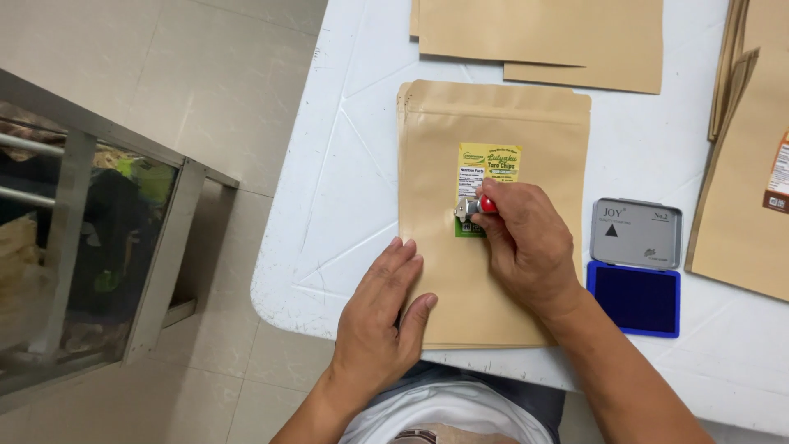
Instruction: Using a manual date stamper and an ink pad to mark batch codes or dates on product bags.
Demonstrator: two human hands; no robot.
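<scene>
A brown paper pouch [493, 123] with a yellow and green label [488, 167] lies on top of a small stack at the near edge of the white table [345, 189]. My right hand [526, 242] grips a small stamp with a red handle and metal body [477, 207], pressed onto the lower part of the label. My left hand [382, 316] lies flat, fingers together, on the pouch's lower left corner and holds nothing.
An open ink pad, blue pad [634, 298] and grey lid [636, 233], sits right of the pouch. More brown pouches lie at the far edge [542, 37] and at the right [744, 197]. A metal-framed rack [99, 247] stands on the tiled floor, left.
</scene>
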